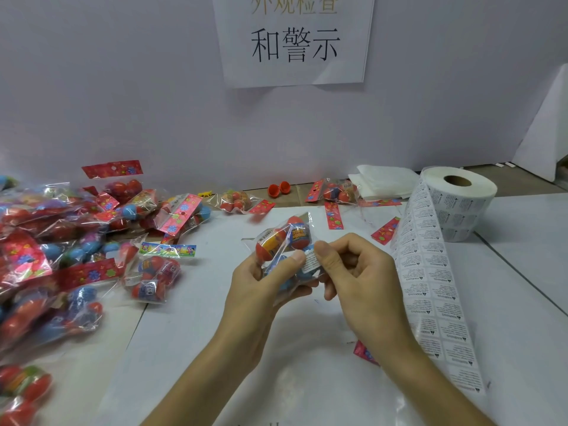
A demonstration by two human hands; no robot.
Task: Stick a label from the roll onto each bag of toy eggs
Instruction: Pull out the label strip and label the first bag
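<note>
While the left hand (255, 284) keeps its grip curled round the lower end of a clear bag of toy eggs (284, 241) above the bench (522, 302), the bag's long axis runs away from the person, with its top tipped toward the wall. The right hand (359, 272) has its grip pinching a white label (310, 261) against the bag's right side. Further right the label roll (458, 204) stands on end, its strip (430, 287) trailing toward the person. More bags (61, 241) lie heaped at left.

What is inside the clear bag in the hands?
The bag holds red and blue toy eggs. The left hand, right hand and a white label cover the lower ones; their number is unclear.
</note>
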